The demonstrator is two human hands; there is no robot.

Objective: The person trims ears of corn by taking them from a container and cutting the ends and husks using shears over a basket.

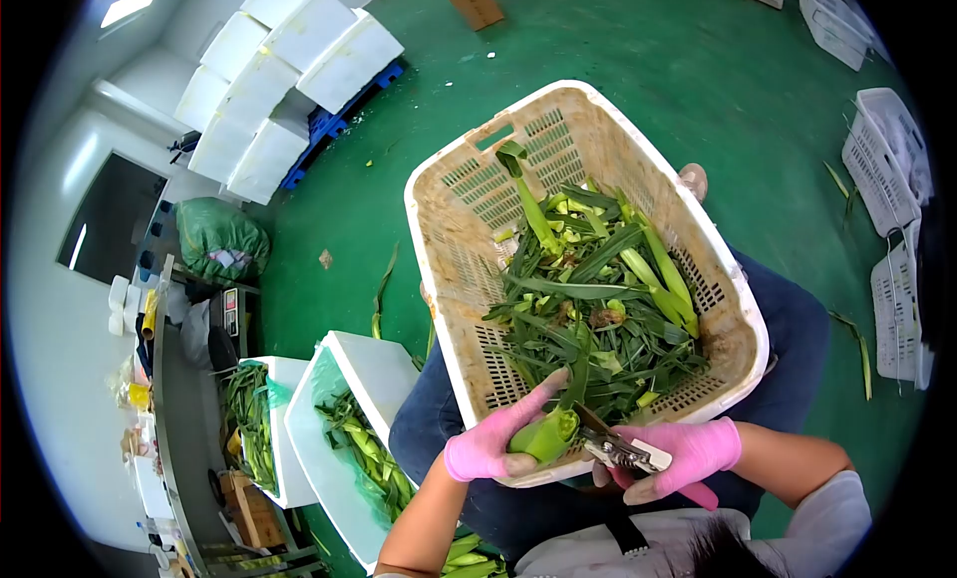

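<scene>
My left hand [486, 446], in a pink glove, is closed around a green ear of corn [543, 438] in its husk, over the near rim of a white plastic crate [427, 214]. In my right hand [695, 450], also gloved in pink, is a pair of pruning shears [638, 454] with pinkish-red handles. Its blades point left, close beside the cut-looking end of the ear; whether they touch it I cannot tell. Inside the crate, between my legs, lie corn leaves and husk trimmings [588, 309].
To the left stand a foam box [374, 374] lined with green film and another foam box [299, 478], both holding corn. White foam boxes [319, 40] are stacked on a blue pallet farther back. White baskets [882, 159] line the right side. A cardboard box [473, 4] sits on the green floor.
</scene>
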